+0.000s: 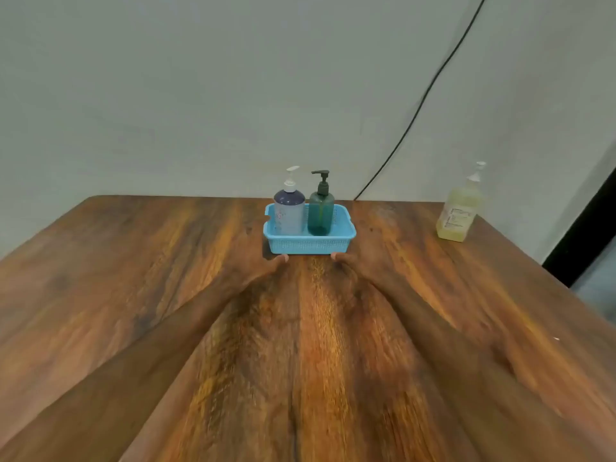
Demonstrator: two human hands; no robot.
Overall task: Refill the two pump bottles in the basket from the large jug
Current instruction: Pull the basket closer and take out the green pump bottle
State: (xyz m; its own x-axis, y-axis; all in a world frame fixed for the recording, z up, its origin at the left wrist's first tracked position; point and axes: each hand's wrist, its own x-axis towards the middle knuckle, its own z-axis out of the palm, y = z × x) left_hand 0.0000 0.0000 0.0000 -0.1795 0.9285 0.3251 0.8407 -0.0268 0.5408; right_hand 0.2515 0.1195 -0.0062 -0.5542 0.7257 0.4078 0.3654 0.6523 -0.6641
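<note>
A light blue perforated basket (pixel 310 245) stands on the wooden table near its far edge. Inside it are a pale bottle with a dark top and white pump (pixel 289 211) on the left and a green bottle with a dark pump (pixel 320 213) on the right. A large pump jug of yellowish liquid (pixel 460 211) stands at the far right of the table. Both arms stretch forward. My left hand (pixel 260 271) and my right hand (pixel 350 266) lie just in front of the basket, fingertips at its near wall, holding nothing. Motion blur softens the hands.
The wooden table (pixel 166 295) fills the view and ends at a pale wall. A black cable (pixel 430 91) runs down the wall behind the basket. The table's right edge drops off beside a dark vertical strip (pixel 586 225).
</note>
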